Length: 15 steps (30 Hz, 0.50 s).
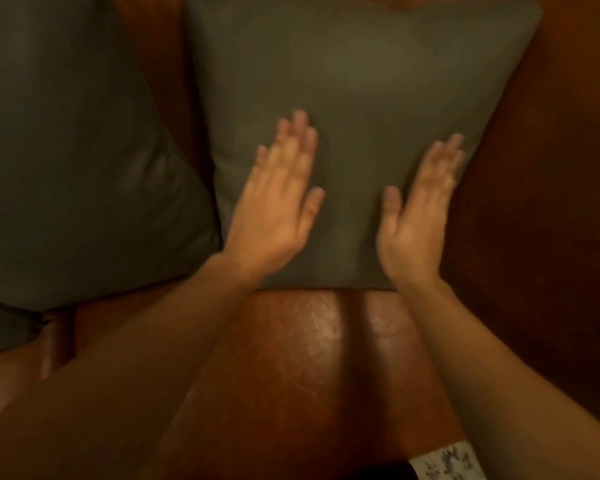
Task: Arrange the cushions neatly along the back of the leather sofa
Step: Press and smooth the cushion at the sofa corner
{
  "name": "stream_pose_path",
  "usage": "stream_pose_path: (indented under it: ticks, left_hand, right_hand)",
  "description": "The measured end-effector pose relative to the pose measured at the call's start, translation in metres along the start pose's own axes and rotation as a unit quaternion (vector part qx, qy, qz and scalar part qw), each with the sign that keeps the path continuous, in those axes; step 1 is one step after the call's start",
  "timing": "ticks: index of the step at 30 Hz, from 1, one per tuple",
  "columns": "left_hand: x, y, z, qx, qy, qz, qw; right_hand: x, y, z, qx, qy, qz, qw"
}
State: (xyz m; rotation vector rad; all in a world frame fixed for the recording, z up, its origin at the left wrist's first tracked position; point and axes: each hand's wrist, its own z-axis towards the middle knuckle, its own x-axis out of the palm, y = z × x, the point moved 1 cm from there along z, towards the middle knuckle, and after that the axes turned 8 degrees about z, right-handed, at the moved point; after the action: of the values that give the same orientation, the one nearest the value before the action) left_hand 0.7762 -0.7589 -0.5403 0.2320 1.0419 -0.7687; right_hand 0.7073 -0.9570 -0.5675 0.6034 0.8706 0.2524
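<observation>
A grey-green cushion (354,84) stands upright against the back of the brown leather sofa (305,355), in the middle of the view. My left hand (278,202) lies flat with straight fingers on its lower left face. My right hand (418,213) is held edge-on with straight fingers at its lower right side, blurred by motion. A second grey-green cushion (63,161) leans at the left, apart from the first by a narrow gap of leather.
The sofa's seat stretches toward me below the cushions, with a seam at the lower left (54,341). Brown leather of the sofa's back or arm (548,188) rises to the right of the middle cushion. A patterned sleeve edge (447,460) shows at the bottom.
</observation>
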Motion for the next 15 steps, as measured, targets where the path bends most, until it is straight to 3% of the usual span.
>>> stream_pose_path:
  ticks: [2, 4, 8, 11, 13, 15]
  left_hand:
    - [0.016, -0.027, -0.010, 0.040, 0.010, 0.000, 0.999]
    - [0.029, -0.027, -0.015, 0.028, -0.003, 0.021, 0.999]
    - [0.043, 0.026, -0.033, 0.021, -0.005, 0.138, 0.990]
    - [0.043, 0.054, -0.046, 0.007, -0.006, 0.139, 0.990]
    - [0.039, 0.058, -0.052, -0.042, 0.000, 0.103, 0.994]
    - [0.035, 0.051, -0.061, -0.096, 0.004, 0.057, 0.994]
  right_hand:
    - [0.021, 0.025, -0.009, -0.070, 0.033, -0.029, 0.997]
    - [0.036, 0.034, -0.011, -0.095, 0.037, -0.075, 0.992]
    - [0.036, -0.003, -0.009, -0.122, 0.018, -0.121, 0.985]
    - [0.017, -0.055, -0.022, -0.027, 0.012, -0.082, 0.996]
    - [0.003, -0.079, -0.034, 0.059, 0.019, -0.029, 0.998]
    - [-0.004, -0.082, -0.042, 0.085, 0.019, 0.000, 0.996]
